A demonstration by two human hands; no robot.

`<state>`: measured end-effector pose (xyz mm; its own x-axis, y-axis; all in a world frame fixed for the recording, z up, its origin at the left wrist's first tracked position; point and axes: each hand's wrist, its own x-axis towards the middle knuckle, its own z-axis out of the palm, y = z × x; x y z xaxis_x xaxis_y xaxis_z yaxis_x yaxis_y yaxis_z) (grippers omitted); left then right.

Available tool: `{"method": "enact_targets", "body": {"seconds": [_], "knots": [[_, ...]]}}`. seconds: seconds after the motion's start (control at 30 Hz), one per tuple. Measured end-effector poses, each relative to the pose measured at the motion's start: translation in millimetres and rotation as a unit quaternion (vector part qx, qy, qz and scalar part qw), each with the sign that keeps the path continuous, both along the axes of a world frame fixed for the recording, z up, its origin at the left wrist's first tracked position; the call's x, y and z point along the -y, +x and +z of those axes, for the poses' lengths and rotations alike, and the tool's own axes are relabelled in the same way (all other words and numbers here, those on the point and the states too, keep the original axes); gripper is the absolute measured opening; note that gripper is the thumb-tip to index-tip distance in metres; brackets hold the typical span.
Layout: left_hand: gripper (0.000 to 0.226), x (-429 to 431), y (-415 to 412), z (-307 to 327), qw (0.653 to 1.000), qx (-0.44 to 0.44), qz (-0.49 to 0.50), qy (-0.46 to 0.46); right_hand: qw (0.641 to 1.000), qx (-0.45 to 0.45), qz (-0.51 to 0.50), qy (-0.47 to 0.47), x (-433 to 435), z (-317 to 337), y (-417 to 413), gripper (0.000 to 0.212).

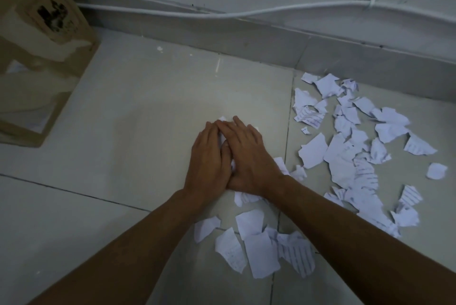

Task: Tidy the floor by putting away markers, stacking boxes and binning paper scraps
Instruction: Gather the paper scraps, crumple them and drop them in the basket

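Most of the paper scraps (355, 147) lie off to the right — nearer the right hand (249, 156) — while it and the left hand (209, 159) press flat, cupped together over a few bits.

Head view; steeply down, near floor (128, 112).

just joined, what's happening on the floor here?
A person is gathering torn paper. Both hands are pressed together on the tiled floor, the left hand and right hand cupped over a small bunch of scraps that peeks out between the fingers. Most of the paper is not picked up yet: a big scatter lies to the right and a smaller cluster sits between the forearms. A cardboard box stands at the far left by the wall.
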<state>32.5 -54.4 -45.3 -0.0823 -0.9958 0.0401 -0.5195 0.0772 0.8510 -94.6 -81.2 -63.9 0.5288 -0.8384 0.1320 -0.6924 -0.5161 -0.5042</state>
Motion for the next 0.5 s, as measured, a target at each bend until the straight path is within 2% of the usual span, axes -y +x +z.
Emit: {"method": "enact_targets", "body": {"seconds": [0.1, 0.17, 0.23, 0.3, 0.4, 0.5], "knots": [[0.044, 1, 1, 4, 0.998, -0.049, 0.042, 0.013, 0.997, 0.079, 0.001, 0.004, 4, -3, 12, 0.082], [0.045, 1, 4, 8, 0.997, -0.062, 0.051, 0.019, 0.998, 0.060, -0.003, 0.020, 6, -6, 15, 0.082], [0.058, 3, 7, 9, 0.994, -0.076, 0.064, 0.046, 0.999, 0.023, -0.001, 0.030, 9, -4, 18, 0.082], [0.069, 3, 9, 8, 0.992, -0.087, 0.065, 0.067, 0.999, 0.031, 0.012, 0.028, 10, -2, 21, 0.075], [0.075, 4, 12, 6, 0.991, -0.098, 0.041, 0.087, 0.999, -0.006, 0.007, -0.044, 10, 4, 24, 0.088], [0.075, 8, 11, 7, 0.984, -0.136, 0.070, 0.090, 0.997, 0.000, 0.000, -0.079, 5, 8, 25, 0.092]]}}
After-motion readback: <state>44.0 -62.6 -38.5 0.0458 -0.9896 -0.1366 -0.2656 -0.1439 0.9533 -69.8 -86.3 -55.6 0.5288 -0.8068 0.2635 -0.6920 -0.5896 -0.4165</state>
